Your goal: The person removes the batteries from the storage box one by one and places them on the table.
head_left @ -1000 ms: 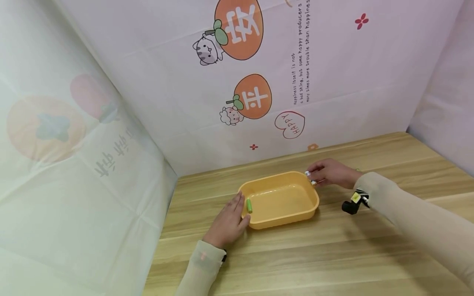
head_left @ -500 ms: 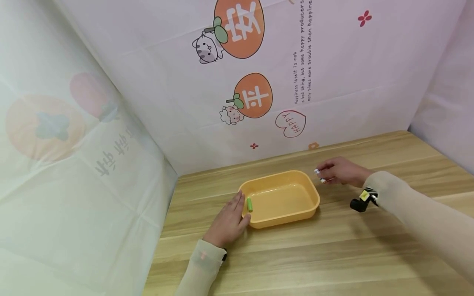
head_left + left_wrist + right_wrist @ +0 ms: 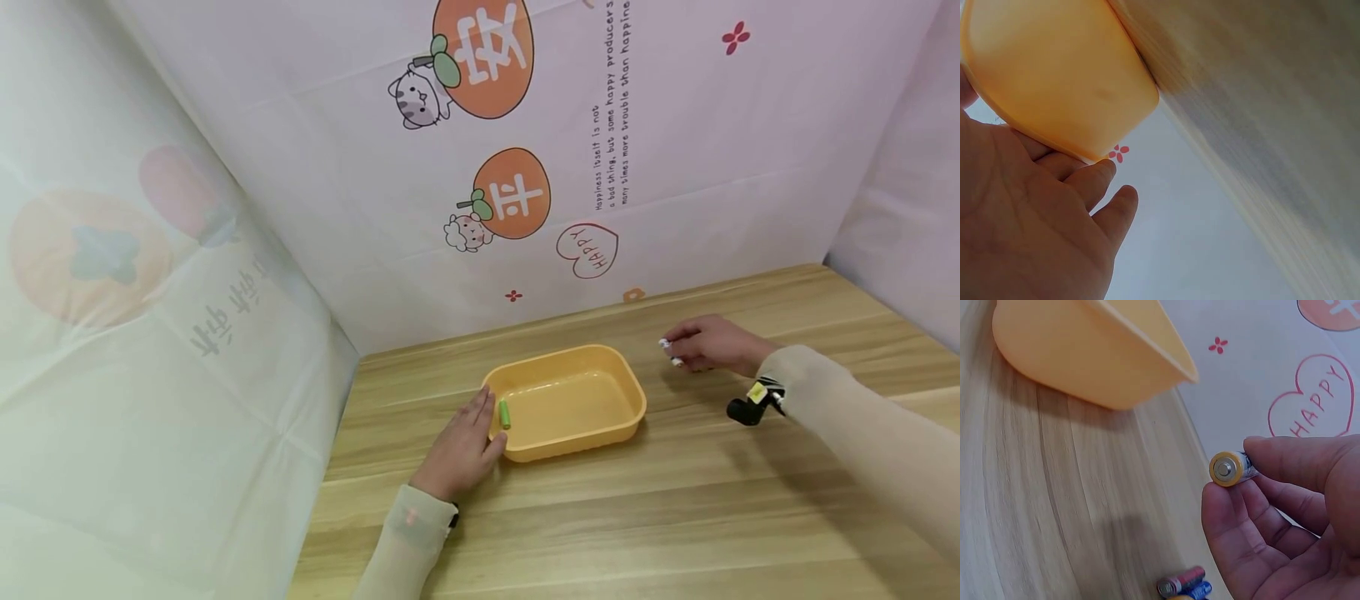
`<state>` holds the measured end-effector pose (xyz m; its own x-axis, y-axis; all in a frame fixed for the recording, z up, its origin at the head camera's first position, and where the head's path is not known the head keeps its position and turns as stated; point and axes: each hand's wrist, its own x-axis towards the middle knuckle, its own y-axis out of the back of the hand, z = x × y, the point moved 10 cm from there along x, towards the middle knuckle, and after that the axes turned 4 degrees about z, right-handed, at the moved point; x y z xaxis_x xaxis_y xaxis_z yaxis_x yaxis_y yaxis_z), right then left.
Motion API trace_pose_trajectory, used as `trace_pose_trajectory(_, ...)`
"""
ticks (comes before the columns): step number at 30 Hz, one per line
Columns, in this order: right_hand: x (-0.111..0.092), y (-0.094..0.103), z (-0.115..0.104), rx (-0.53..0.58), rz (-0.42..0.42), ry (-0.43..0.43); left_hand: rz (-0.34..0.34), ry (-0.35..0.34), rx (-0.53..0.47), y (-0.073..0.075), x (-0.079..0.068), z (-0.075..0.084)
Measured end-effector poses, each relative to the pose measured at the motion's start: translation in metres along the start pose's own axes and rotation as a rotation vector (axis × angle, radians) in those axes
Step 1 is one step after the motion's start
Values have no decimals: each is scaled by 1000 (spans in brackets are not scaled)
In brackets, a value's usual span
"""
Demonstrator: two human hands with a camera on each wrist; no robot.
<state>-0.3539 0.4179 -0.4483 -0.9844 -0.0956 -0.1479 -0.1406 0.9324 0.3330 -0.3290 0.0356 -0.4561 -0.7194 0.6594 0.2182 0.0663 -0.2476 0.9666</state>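
In the head view, a yellow plastic basin (image 3: 573, 408) sits on the wooden table. Inside, near its left wall, lies a green battery (image 3: 505, 415). My left hand (image 3: 461, 450) rests against the basin's left rim with its fingers extended; the left wrist view shows the fingers touching the rim. To the right of the basin and apart from it, my right hand (image 3: 716, 343) pinches a battery (image 3: 1229, 469) between thumb and fingertips. Its yellow-ringed end with the metal nub faces the right wrist camera. Beneath that hand, a red battery (image 3: 1182, 581) and a blue battery (image 3: 1200, 590) lie on the table.
A sliver of something yellow beside the red and blue batteries is cut off by the frame edge. Printed white sheeting (image 3: 337, 208) stands behind the table (image 3: 600, 525) and along its left and right sides.
My right hand has moved rightward from the basin's right rim, still pinching the battery. The left hand, the basin and the green battery stay in place.
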Motion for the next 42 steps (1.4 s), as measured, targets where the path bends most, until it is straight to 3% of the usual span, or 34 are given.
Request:
trace_pose_trajectory(10, -2, 20, 10, 23, 28, -11, -1, 9, -4, -1, -1, -1)
trace_pose_trajectory(22, -3, 37, 19, -61, 72, -7, 8, 5, -21, 2, -2, 1)
trace_pose_trajectory(35, -6, 58, 29, -33, 115, -11, 1, 11, -23, 1, -1, 0)
trace_pose_trajectory(42, -6, 68, 34, -106, 130, 7, -5, 14, -23, 0, 0, 0)
